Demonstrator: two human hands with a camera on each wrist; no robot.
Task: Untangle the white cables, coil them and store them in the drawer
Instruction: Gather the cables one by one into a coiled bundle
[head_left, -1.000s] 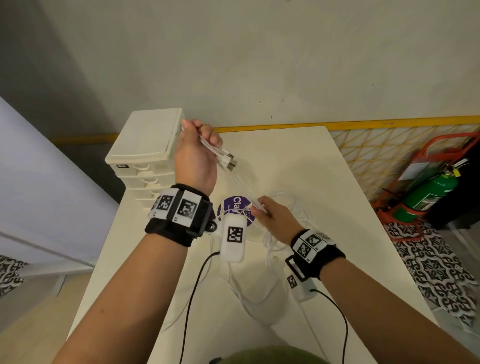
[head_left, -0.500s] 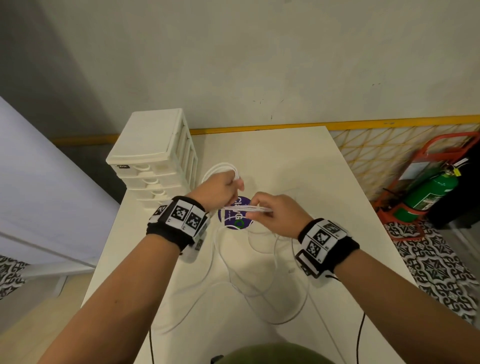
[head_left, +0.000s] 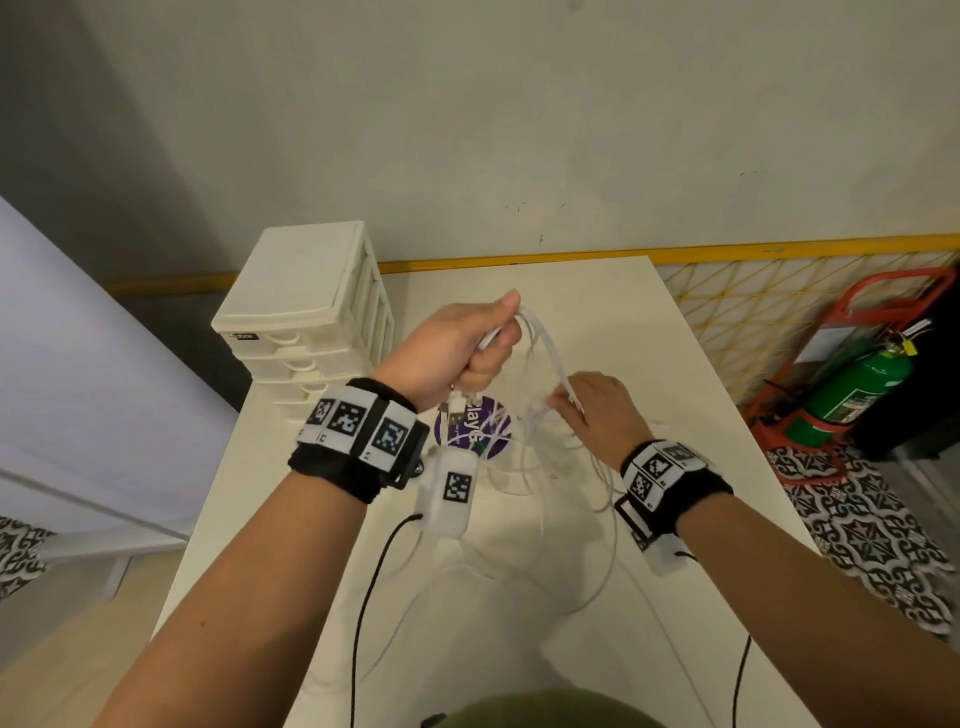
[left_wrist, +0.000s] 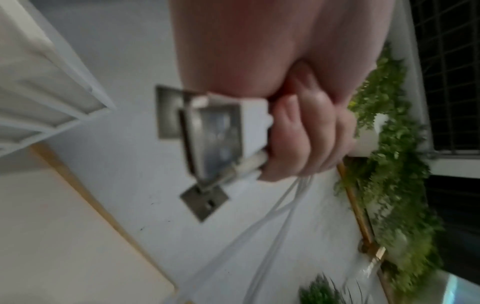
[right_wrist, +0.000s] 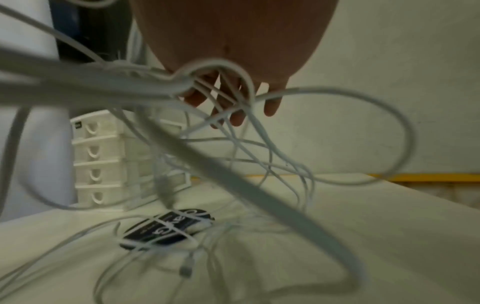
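Observation:
My left hand (head_left: 485, 343) is raised above the table (head_left: 660, 353) and grips a bunch of white cables (head_left: 545, 348). In the left wrist view its curled fingers (left_wrist: 306, 144) close round the strands, and the USB plugs (left_wrist: 215, 135) stick out below the fist (head_left: 457, 410). A cable loop arches from that fist down to my right hand (head_left: 571, 402), lower and to the right. The right hand's fingers (right_wrist: 233, 111) are straight and spread, with strands (right_wrist: 337, 90) running between them. The rest of the tangle lies loose on the table. The white drawer unit (head_left: 301, 291) stands at the back left, all drawers closed (right_wrist: 98, 152).
A round purple sticker (head_left: 470, 431) lies on the table under the cables. Black wrist-camera wires (head_left: 363, 597) hang along both forearms. Right of the table are a yellow mesh fence and a green fire extinguisher (head_left: 857, 389). The wall is close behind.
My left hand has lifted the bunch up from near the table. My right hand has drawn away down and to the right, so a cable loop now stretches between the hands.

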